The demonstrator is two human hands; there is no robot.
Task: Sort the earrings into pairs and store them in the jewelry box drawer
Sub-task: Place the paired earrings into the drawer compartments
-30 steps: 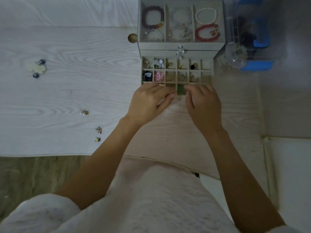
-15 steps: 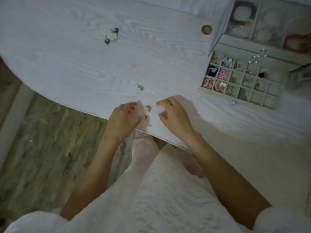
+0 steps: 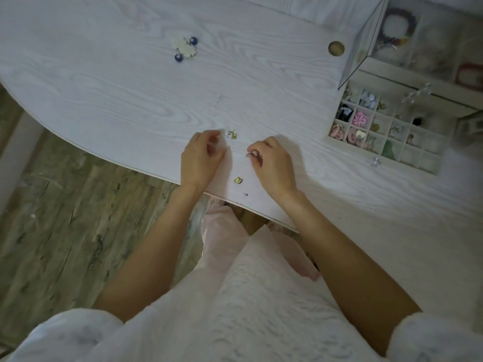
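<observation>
Two hands [image 3: 201,158], three small gold earrings [image 3: 237,180], one jewelry box [image 3: 407,82]

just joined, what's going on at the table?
A person is sorting earrings. The right hand pinches a small earring just above the table; the left hand reaches with curled fingers toward a gold earring. Another gold earring lies between the hands. The open drawer sits to the right, partly filled.

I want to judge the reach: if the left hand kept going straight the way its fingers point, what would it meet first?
The left hand points up and right, toward the small gold earring lying just off its fingertips on the table. That would likely be met first, though the height of the fingers above the table is unclear.
</observation>
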